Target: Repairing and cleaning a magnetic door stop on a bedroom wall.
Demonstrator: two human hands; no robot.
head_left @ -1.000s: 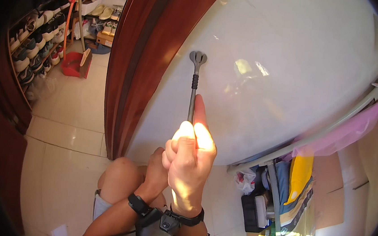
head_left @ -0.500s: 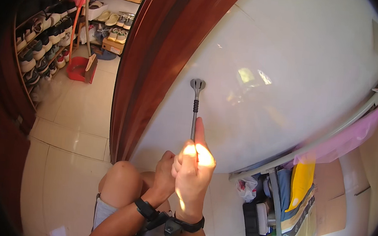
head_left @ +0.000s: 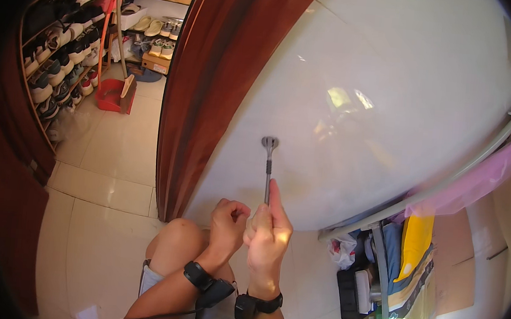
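My right hand [head_left: 268, 239] is closed around the lower end of a thin metal rod [head_left: 267, 188], its index finger stretched up along the shaft. A dark ridged collar sits partway up, and the rod ends in a rounded forked head [head_left: 270, 142], which lies at the glossy white wall [head_left: 352, 162]. Whether the head presses on the wall or just hovers, I cannot tell. Beside it on the left, my left hand [head_left: 227, 225] is raised over my knee with its fingers loosely curled in and nothing seen in them. Both wrists wear dark straps with small devices.
A red-brown door frame [head_left: 213, 89] borders the wall on the left. Beyond it stand a shoe rack [head_left: 63, 64], a red dustpan [head_left: 109, 93] and a broom [head_left: 126, 90]. At the lower right, a shelf holds a yellow cloth [head_left: 416, 243], near cardboard [head_left: 453, 262] and pink sheeting [head_left: 466, 184].
The rod's head has moved lower on the wall, and my right hand has gone down slightly with it. My left hand has turned and come apart from the right one.
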